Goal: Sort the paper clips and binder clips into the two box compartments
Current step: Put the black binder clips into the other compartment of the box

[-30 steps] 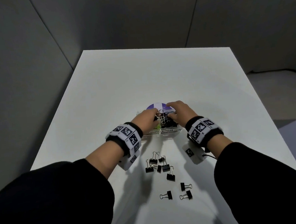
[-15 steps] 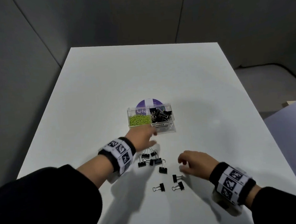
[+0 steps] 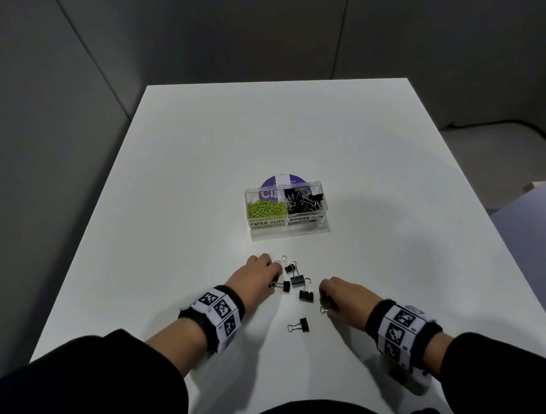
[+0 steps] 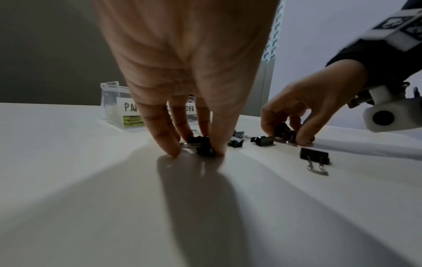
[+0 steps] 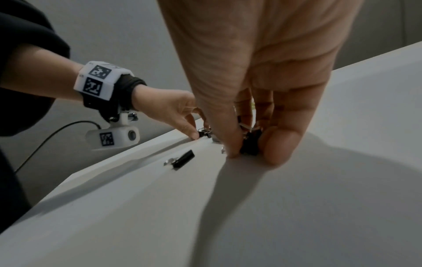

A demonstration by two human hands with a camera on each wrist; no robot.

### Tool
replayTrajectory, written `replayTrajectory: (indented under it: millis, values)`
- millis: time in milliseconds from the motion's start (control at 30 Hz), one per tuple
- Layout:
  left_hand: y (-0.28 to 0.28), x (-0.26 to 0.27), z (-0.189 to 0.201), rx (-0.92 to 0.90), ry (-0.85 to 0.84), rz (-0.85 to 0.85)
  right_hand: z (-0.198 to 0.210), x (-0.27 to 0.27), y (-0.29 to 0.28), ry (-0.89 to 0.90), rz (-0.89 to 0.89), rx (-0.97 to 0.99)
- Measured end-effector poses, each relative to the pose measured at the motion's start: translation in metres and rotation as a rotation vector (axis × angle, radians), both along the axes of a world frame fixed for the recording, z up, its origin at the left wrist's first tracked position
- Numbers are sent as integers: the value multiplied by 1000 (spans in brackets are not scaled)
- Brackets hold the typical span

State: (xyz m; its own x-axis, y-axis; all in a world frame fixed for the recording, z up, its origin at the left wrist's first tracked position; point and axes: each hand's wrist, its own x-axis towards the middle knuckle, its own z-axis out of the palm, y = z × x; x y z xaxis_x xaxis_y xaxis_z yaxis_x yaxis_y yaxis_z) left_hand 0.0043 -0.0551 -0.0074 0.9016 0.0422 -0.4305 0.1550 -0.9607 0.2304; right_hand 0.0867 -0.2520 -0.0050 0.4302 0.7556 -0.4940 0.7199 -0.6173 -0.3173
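A clear two-compartment box stands mid-table, with green paper clips in its left half and black binder clips in its right half. Several loose black binder clips lie nearer me. My left hand is down at their left edge, thumb and fingers pinching one binder clip. My right hand is at their right edge, fingers curled round a black binder clip on the table. One binder clip lies alone in front.
The white table ends at grey walls on the left and behind. A purple round label lies behind the box. A lilac surface sits off the table's right edge.
Both hands have come back from the box to the loose binder clips. The right hand has closed over clips at the front right, where only one now lies in the open.
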Motion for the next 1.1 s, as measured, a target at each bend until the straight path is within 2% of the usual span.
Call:
replayTrajectory:
  millis: [100,200,333,567,733,967,1100]
  values:
    - [-2,3,-2,41,7,1,-3,2,7,-25,1,-24]
    - [-3,2,-9,120,12,-71,-5,3,15,-65,15,-61]
    - [1,4,-14,150,-5,-126,-3,12,20,-32,-78,-53]
    - [14,18,-1,-79,15,132,2,19,21,-49,-159,56]
    - [1,14,-2,-133,49,108,-1,15,27,-64,11,-17]
    - [-16,15,-5,8,18,-26,-7,16,26,-4,-10,-54]
    - [-23,11,-7,61,-15,-40,-9,14,23,28,-99,-2]
